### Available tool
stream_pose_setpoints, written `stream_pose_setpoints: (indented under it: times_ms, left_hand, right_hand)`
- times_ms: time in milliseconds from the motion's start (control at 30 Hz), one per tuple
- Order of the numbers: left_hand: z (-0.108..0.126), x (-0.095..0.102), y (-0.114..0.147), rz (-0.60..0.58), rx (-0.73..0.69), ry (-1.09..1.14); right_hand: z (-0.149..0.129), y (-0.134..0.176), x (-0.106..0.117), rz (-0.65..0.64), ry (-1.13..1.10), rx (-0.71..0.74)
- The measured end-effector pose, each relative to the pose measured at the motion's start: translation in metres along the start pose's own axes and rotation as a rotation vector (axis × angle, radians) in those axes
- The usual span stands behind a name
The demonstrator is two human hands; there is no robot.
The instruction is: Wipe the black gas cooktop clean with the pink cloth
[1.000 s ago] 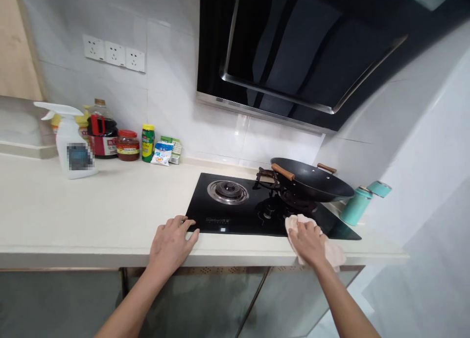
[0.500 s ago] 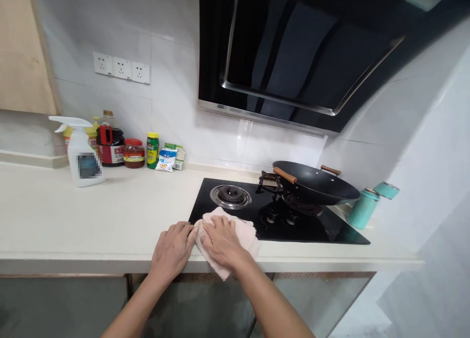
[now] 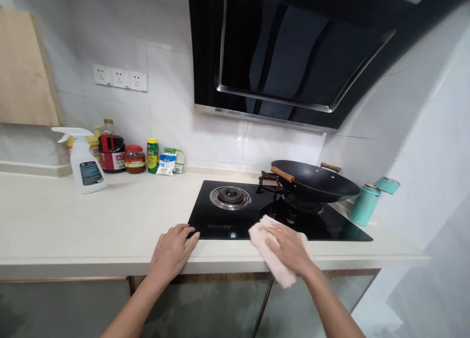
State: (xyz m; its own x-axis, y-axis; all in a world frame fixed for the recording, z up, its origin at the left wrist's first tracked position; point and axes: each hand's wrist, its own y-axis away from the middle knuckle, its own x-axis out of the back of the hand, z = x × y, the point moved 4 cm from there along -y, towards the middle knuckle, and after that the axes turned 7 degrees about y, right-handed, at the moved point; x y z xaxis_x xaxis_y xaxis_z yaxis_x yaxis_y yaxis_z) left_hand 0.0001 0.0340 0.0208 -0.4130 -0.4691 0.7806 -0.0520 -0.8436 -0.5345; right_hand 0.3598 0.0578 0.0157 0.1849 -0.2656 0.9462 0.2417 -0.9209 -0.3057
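My right hand [image 3: 289,249] presses a pale pink cloth [image 3: 265,247] onto the front edge of the black cooktop [image 3: 200,218], its fingers bent over the fabric. Part of the cloth hangs past the counter's front edge. My left hand [image 3: 171,248] lies on the white counter [image 3: 91,230] with nothing in it, fingertips at the cooktop's front left corner and thumb apart. Behind my hands, a round burner [image 3: 230,197] is uncovered on the cooktop's left half. A black wok [image 3: 316,179] with wooden handles sits over the right burner, and the control knobs are partly behind the cloth.
At the back left stand a white spray bottle [image 3: 86,169], a dark sauce bottle [image 3: 112,149], a red-lidded jar [image 3: 135,160], a green shaker [image 3: 152,157] and a small packet [image 3: 166,165]. A teal canister [image 3: 364,207] is at the right. The range hood [image 3: 286,59] overhangs the cooktop.
My right hand has slid the cloth to the right along the cooktop's front edge, away from my left hand. The left hand stays nearly where it was. The view has shifted slightly.
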Motion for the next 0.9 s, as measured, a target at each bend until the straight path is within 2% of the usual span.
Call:
stream_pose_setpoints:
  times_ms: [67,200,267,333,367,433,533,633,733,833,900]
  left_hand:
    - [0.002,0.000,0.000,0.005,-0.001,-0.007]
    - [0.004,-0.001,0.000,0.006,0.016,-0.037]
    - [0.005,-0.001,0.000,0.007,0.024,-0.043]
    - [0.007,-0.001,0.001,0.008,0.028,-0.038]
    - [0.008,0.000,0.001,0.010,0.032,-0.035]
    - [0.010,0.001,0.001,0.021,0.043,-0.031]
    - [0.014,0.003,0.001,0.034,0.060,-0.023]
    - [0.015,0.003,0.002,0.032,0.056,-0.042]
    - [0.013,0.001,0.003,0.042,0.033,-0.071]
    - [0.010,-0.002,0.005,0.056,0.004,-0.081]
    - [0.009,-0.003,0.007,0.060,-0.014,-0.084]
  right_hand:
    - [0.059,0.019,0.000,0.045,0.050,-0.064]
    - [0.172,0.048,0.002,0.096,0.199,-0.387]
    - [0.204,0.054,0.002,0.061,0.240,-0.545]
    - [0.211,0.052,0.002,-0.002,0.263,-0.655]
    - [0.205,0.049,0.002,-0.035,0.274,-0.677]
    - [0.175,0.039,0.002,-0.084,0.295,-0.640]
    - [0.101,0.020,-0.001,-0.148,0.284,-0.396]
    - [0.019,0.001,-0.003,-0.155,0.178,-0.106]
    - [-0.054,-0.018,-0.008,-0.182,0.094,0.099]
    - [-0.107,-0.039,-0.010,-0.167,0.021,0.275]
    - [-0.125,-0.053,-0.009,-0.140,-0.024,0.393]
